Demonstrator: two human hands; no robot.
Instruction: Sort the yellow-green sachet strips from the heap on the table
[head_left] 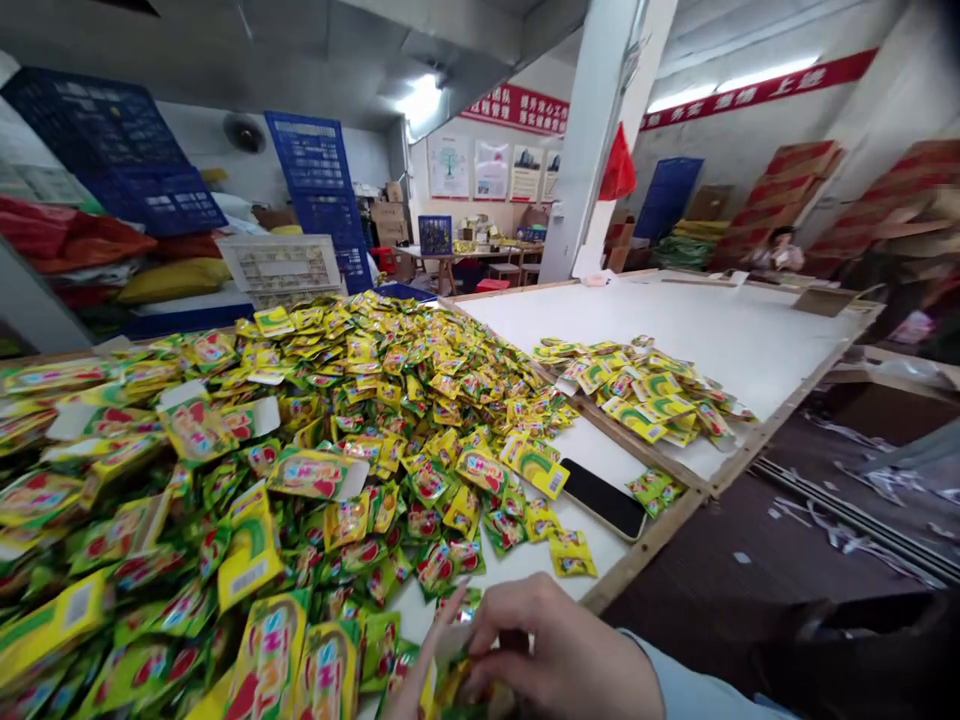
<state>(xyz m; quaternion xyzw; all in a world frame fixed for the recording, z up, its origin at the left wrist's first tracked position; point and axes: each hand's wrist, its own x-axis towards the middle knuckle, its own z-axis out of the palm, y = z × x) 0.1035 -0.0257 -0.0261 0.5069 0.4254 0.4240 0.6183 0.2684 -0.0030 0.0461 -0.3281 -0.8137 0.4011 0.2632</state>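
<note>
Working low at the near edge of the table, my hands are close together over a small box, its pale flap raised. My right hand has its fingers curled in, nearly pinched, beside the flap; whether they grip anything, I cannot tell. Of my left hand, one extended finger shows against the box; the rest is out of frame, so its hold cannot be confirmed. Loose packets lie heaped just ahead, with boxes among them, some with flaps open. A phone lies to the right of the heap.

Assessment: the step in hand appears to be work at the box's mouth, probably filling or closing it. The next move calls for a steady left hand and the flap kept uncreased.
</note>
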